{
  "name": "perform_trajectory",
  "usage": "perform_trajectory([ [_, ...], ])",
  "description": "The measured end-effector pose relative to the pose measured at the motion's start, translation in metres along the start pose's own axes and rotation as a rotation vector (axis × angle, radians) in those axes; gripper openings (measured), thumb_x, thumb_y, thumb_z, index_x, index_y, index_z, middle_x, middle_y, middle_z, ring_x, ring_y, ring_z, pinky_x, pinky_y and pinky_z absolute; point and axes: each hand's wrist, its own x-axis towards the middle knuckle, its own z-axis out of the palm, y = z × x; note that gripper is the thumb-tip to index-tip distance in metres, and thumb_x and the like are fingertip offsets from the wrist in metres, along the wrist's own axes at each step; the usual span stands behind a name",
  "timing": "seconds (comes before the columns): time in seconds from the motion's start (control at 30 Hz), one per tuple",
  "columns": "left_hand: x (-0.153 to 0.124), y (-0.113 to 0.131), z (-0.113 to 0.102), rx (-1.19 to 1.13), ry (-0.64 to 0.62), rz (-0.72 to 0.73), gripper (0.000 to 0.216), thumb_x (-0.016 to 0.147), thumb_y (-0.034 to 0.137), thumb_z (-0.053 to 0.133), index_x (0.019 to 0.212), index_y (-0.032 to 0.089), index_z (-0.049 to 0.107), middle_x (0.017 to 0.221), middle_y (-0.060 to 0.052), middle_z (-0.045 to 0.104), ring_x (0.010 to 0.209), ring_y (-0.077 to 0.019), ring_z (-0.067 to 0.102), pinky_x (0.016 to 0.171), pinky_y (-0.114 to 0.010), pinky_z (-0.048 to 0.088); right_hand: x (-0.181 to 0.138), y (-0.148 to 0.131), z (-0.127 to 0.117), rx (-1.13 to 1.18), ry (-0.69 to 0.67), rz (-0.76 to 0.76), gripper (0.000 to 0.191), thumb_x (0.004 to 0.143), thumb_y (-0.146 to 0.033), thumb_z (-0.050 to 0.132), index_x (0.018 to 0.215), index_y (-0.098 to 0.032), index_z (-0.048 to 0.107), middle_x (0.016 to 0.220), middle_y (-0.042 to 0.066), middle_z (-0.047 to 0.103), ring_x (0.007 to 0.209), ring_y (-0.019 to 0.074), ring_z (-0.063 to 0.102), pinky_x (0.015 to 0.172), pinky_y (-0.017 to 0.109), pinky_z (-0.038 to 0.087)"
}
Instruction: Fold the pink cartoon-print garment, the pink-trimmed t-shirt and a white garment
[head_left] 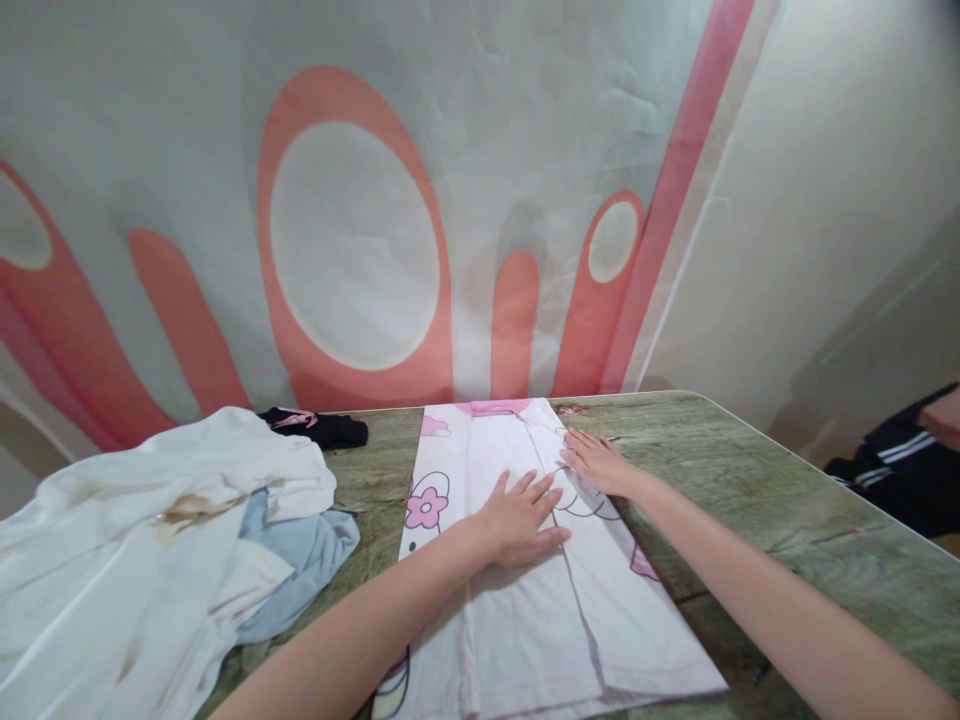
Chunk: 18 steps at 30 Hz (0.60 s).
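Observation:
A white and pink shirt (517,620) with cartoon prints lies on the table, its sides folded in toward the middle and its pink collar (495,408) at the far end. My left hand (521,520) rests flat on the middle of the shirt, fingers spread. Higher up, at the shirt's right edge, my right hand (596,462) lies flat with its fingers stretched out. Neither hand grips the cloth. Part of the shirt's lower left is hidden behind my left forearm.
Heaped on the left of the wood-patterned table (750,490) are white cloth (150,560) and light blue cloth (307,565). A black garment (330,430) lies behind them. A patterned wall (480,150) rises at the far edge. Part of a person in dark clothing (900,470) shows at the right.

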Motion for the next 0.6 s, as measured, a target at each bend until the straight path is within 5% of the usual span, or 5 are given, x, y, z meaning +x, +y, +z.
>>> perform_trajectory([
  [0.33,-0.006,0.032,0.012,0.015,0.017,-0.164,0.081,0.082,0.068,0.01,0.142,0.014,0.016,0.149,-0.008,0.004,0.134,-0.0353,-0.001,0.104,-0.059,0.004,0.054,-0.037,0.005,-0.004,0.03,-0.103,0.068,0.088,-0.056,0.009,0.142,-0.017,0.02,0.148,0.005,0.017,0.135,0.0192,0.013,0.108,0.039,0.012],
  [0.6,-0.014,0.046,0.011,-0.034,-0.027,-0.147,0.082,0.082,0.069,0.015,0.142,0.013,0.019,0.148,-0.011,0.005,0.134,-0.0347,-0.002,0.104,-0.061,0.003,0.068,-0.028,0.012,-0.007,0.04,-0.039,0.073,0.086,-0.06,0.005,0.141,-0.015,0.021,0.148,0.009,0.018,0.135,0.0218,0.012,0.108,0.045,0.003],
])
